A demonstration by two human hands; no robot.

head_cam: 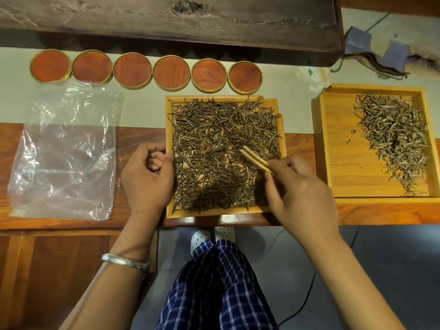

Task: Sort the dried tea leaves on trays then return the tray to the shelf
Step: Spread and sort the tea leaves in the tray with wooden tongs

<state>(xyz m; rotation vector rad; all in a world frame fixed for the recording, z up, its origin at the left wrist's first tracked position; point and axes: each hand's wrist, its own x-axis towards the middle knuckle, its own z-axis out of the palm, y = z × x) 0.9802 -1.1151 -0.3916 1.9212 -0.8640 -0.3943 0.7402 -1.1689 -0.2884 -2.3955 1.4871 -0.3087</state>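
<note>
Our right hand (297,186) pinches bamboo tweezers (256,159) over the leaf-covered middle tray (169,129) at the table's near edge; our left hand (147,177), fingers curled, rests at its left rim. A second tray (323,148) sits right, a plastic bag (64,158) left, six round lids (152,72) beyond.

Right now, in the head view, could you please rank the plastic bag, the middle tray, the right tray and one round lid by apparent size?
1. plastic bag and right tray: look alike, and the tray is cut off by the frame edge, so unranked.
2. middle tray.
3. round lid, plainly smallest.
</note>
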